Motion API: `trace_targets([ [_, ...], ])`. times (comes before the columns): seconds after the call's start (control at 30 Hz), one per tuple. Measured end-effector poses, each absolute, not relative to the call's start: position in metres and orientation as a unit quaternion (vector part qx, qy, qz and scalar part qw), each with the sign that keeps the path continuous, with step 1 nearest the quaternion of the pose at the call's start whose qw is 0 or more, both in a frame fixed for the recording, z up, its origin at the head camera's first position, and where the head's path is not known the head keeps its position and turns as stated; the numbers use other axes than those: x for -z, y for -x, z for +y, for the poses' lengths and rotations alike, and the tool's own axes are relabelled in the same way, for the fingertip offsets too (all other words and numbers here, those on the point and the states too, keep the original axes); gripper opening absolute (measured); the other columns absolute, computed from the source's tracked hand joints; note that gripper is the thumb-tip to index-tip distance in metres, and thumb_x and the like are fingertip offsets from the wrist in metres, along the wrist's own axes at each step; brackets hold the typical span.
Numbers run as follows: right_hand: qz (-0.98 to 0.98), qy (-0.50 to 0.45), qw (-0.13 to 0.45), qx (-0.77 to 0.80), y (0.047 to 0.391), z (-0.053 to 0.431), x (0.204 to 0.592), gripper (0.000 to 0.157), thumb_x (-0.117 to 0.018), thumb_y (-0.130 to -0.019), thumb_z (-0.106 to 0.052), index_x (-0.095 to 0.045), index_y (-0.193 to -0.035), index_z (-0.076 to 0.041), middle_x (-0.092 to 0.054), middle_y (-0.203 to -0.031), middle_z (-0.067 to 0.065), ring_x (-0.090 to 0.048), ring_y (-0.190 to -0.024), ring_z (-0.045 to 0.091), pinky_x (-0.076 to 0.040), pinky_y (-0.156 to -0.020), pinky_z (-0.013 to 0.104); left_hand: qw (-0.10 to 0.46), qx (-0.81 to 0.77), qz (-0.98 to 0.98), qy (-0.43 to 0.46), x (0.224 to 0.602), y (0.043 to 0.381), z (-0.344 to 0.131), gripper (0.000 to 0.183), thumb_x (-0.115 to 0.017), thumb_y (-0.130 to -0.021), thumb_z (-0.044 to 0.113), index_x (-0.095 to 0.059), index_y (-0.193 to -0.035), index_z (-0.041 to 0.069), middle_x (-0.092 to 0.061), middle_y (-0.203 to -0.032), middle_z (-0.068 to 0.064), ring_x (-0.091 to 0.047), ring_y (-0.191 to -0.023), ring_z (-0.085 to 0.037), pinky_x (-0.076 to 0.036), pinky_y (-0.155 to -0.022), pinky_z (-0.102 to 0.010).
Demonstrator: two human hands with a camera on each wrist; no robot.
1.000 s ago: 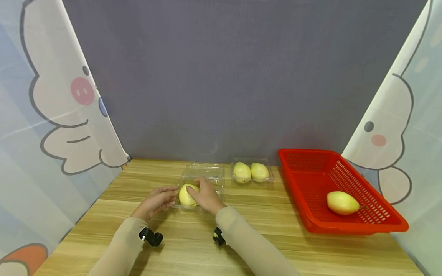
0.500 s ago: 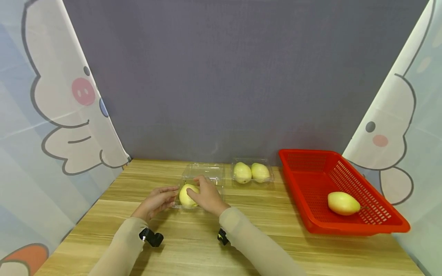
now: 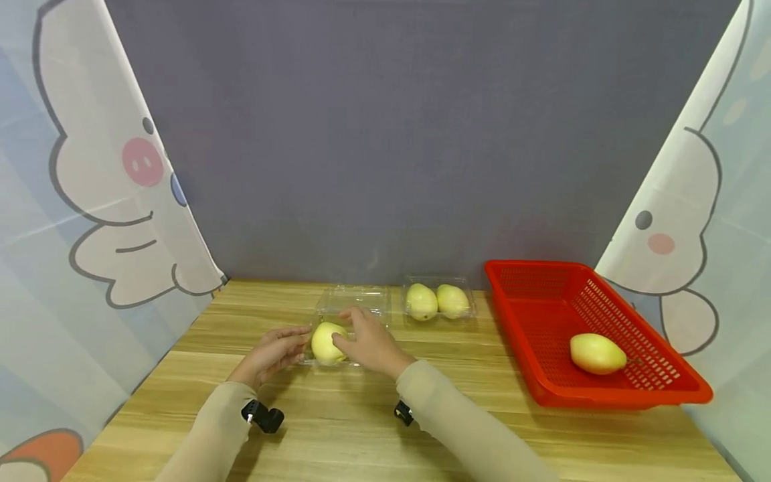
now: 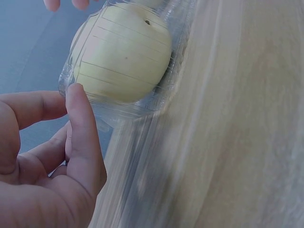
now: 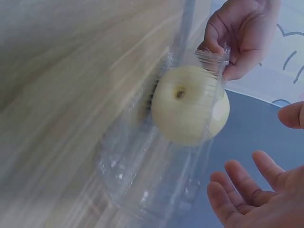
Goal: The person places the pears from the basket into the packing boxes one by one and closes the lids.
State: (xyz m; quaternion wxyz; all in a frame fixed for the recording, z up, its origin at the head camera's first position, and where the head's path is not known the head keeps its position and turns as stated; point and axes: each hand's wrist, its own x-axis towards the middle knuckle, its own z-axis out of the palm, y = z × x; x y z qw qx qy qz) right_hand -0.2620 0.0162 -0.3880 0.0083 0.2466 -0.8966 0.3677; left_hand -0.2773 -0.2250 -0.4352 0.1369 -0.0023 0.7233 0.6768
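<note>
A pale yellow pear (image 3: 325,343) sits in the left half of a clear plastic clamshell box (image 3: 381,301), whose lid stands open toward the back. My left hand (image 3: 272,355) is at the box's left side. In the left wrist view, its thumb and index finger pinch the rim of the box (image 4: 102,102). Just right of the pear hovers my right hand (image 3: 372,345). The right wrist view shows this hand (image 5: 259,194) with spread, relaxed fingers, apart from the pear (image 5: 183,111) and holding nothing. The box's right half lies partly behind the right hand in the head view.
Behind and to the right, a second clear box (image 3: 438,280) holds two pears (image 3: 421,302). A red plastic basket (image 3: 542,395) stands at the right with one pear (image 3: 597,354) in it. A grey panel (image 3: 385,147) rises behind the wooden table (image 3: 337,428).
My right hand has let go of the pear and drawn slightly to the right, its fingers loosening. The left hand stays at the box's rim.
</note>
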Motion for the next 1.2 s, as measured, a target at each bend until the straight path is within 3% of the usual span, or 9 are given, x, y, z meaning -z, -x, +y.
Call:
trace_targets([
  [0.33,-0.901,-0.263,0.010,-0.344,0.260,0.027,0.381,0.050,-0.060,-0.099,-0.036,-0.052,-0.138,-0.005,-0.056,-0.131,0.014,-0.059,-0.116,0.030,-0.055,-0.089,0.039,0.136,-0.677,0.723,-0.003,0.435,0.277,-0.225,0.053,-0.058,-0.103,0.017,-0.042,-0.148,-0.007,-0.055,-0.102,-0.007,-0.054,-0.084,-0.012,-0.055,-0.071,-0.020],
  [0.63,-0.900,-0.256,0.009,-0.354,0.254,0.049,0.366,0.050,-0.061,-0.097,-0.034,-0.052,-0.139,-0.008,-0.057,-0.132,0.014,-0.055,-0.122,0.033,-0.051,-0.095,0.046,0.134,-0.680,0.721,0.002,0.435,0.277,-0.225,0.051,-0.057,-0.103,0.014,-0.042,-0.147,-0.008,-0.054,-0.103,-0.007,-0.054,-0.084,-0.011,-0.055,-0.071,-0.019],
  [1.2,-0.902,-0.227,0.052,-0.365,0.252,0.105,0.351,0.043,-0.065,-0.096,-0.021,-0.055,-0.136,-0.008,-0.058,-0.130,0.013,-0.054,-0.120,0.031,-0.050,-0.097,0.049,0.135,-0.684,0.717,0.003,0.435,0.277,-0.225,0.051,-0.057,-0.103,0.014,-0.042,-0.147,-0.008,-0.054,-0.102,-0.006,-0.054,-0.084,-0.010,-0.055,-0.071,-0.019],
])
